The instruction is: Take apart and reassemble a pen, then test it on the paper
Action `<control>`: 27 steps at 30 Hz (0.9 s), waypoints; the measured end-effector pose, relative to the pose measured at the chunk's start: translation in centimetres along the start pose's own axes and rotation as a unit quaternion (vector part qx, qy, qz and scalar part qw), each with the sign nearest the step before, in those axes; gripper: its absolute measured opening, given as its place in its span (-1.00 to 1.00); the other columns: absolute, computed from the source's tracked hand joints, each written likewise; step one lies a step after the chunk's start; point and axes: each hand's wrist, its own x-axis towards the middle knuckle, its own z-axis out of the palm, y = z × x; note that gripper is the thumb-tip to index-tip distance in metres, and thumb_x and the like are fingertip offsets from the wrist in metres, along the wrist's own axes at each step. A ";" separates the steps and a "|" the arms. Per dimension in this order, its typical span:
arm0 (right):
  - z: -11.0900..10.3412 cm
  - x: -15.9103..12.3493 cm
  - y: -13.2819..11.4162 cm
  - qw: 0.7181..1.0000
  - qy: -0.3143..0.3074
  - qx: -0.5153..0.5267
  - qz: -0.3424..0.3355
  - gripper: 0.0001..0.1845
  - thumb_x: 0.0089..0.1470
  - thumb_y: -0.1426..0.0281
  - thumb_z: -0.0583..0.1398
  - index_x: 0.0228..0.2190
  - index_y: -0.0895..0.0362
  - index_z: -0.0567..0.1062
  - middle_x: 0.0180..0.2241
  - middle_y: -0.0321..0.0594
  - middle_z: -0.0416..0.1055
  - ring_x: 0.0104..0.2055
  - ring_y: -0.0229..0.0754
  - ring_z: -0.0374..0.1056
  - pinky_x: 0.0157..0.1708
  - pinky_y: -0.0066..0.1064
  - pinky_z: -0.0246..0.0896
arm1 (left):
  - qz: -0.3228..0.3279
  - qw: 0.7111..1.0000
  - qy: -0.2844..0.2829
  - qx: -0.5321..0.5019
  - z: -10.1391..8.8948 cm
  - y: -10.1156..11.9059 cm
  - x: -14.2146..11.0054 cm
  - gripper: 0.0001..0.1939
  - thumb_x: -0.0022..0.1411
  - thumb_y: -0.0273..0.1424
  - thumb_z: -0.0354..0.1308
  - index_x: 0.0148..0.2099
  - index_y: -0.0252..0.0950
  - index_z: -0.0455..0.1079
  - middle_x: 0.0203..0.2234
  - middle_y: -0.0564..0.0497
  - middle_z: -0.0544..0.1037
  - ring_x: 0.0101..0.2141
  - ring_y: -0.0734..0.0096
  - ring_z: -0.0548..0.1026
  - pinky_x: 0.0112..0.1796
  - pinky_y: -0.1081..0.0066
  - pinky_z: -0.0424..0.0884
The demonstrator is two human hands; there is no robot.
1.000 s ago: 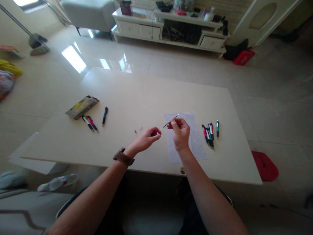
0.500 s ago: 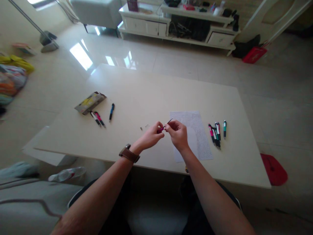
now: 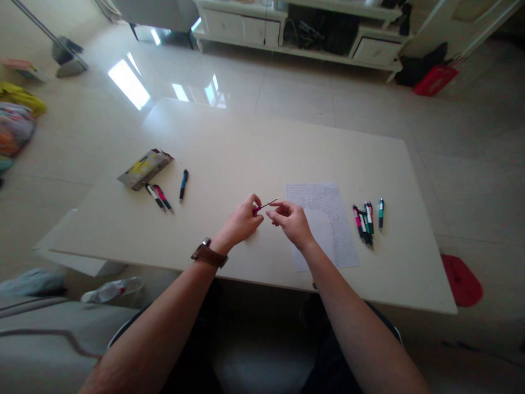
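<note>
OK, left hand [image 3: 243, 220] is closed on a pink barrel [image 3: 256, 209], pinched between thumb and fingers. Dark refill [image 3: 270, 202] sticks out of it, tilted up toward the right, pale tip at the far end. Right hand [image 3: 292, 221] is partly open beside the refill, thumb and index finger a little apart. Can't tell if a fingertip touches the refill; no clear grip on anything. Both hands are above the bench [image 3: 233, 150], near its front edge, barrel just left of the paper [image 3: 320, 190]. Paper lies flat, covered in fine lines of writing, plain patch toward its lower left. Right wrist crosses over the paper. Right of the paper: a bunch of pens [image 3: 364, 225] lying close together, pink, white and teal parts showing, and one teal pen [image 3: 381, 215] just beside, apart from the bunch. Left end: gray and yellow box [image 3: 144, 168] lying at a slant, white pen [image 3: 155, 197] and pink pen [image 3: 164, 198] side by side just below it, blue pen [image 3: 184, 186] on its own to their right. Brown-strapped watch [image 3: 210, 255] on the left wrist. Small yellowish item [image 3: 314, 285] at the front edge, mostly hidden by the right forearm.
</note>
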 end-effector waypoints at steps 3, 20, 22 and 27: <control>0.0 -0.6 0.2 0.995 0.009 -0.103 -0.013 -0.73 -0.03 0.31 0.32 -0.25 0.16 0.55 -0.52 -0.31 0.44 -0.49 -0.25 0.34 -0.46 -0.41 0.24 | -0.039 0.998 0.038 0.037 -1.1 -0.7 -0.1 -0.82 0.07 -0.50 0.12 -0.22 -0.26 0.31 -0.58 0.17 0.33 -0.54 0.51 0.24 -0.46 0.44 0.11; -1.4 -2.9 -0.6 0.920 0.060 -0.385 -0.045 -0.87 0.05 0.40 0.21 -0.50 0.11 0.52 -0.46 -0.18 0.53 -0.38 -0.12 0.42 -0.32 -0.31 0.21 | -0.040 0.977 -0.107 0.181 1.4 -3.0 -0.5 -0.91 0.14 -0.39 0.21 -0.38 -0.29 0.41 -0.51 0.02 0.48 -0.45 0.37 0.37 -0.40 0.39 0.21; -1.6 -2.4 -0.2 0.944 0.065 -0.322 -0.032 -0.83 0.09 0.35 0.20 -0.48 0.13 0.52 -0.47 -0.17 0.53 -0.38 -0.13 0.43 -0.33 -0.32 0.25 | -0.007 0.990 -0.100 0.096 1.7 -2.2 -0.1 -0.85 0.16 -0.30 0.21 -0.35 -0.29 0.39 -0.51 0.06 0.44 -0.46 0.42 0.33 -0.41 0.41 0.20; -1.6 -1.0 0.8 0.994 -0.004 -0.106 -0.018 -0.73 0.13 0.21 0.18 -0.38 0.15 0.57 -0.41 -0.16 0.56 -0.38 -0.16 0.46 -0.35 -0.36 0.34 | 0.037 0.992 -0.098 -0.066 2.7 -1.3 0.5 -0.79 0.15 -0.26 0.21 -0.35 -0.30 0.35 -0.50 0.10 0.38 -0.45 0.48 0.28 -0.38 0.43 0.21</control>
